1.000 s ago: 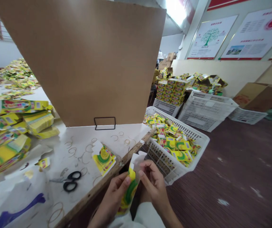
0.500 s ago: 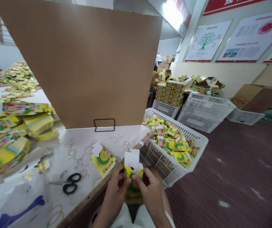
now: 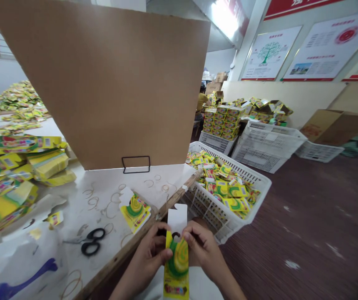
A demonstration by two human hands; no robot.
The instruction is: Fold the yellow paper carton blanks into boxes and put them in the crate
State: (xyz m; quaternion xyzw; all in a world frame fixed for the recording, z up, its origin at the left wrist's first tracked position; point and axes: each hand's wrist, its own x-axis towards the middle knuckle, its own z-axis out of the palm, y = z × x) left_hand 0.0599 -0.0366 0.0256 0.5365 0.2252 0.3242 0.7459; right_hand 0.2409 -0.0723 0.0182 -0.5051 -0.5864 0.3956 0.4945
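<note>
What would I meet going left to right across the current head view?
Near yellow carton pile, black-handled scissors, loose yellow carton, left hand, held yellow carton, right hand, brown box near the right edge.

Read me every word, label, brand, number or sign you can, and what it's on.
No text reads clearly enough to quote.
Held yellow carton: colourful lettering, blurred.
Tabletop carton: lettering too small.
Yellow packs in the white crate: too small.
Stacked yellow boxes: too small.
Piled boxes at left: blurred.
Wall posters: print too small or blurred.
Red banner: white characters, cut off by the picture's top edge.
Cardboard box at right: reddish print, blurred.
</note>
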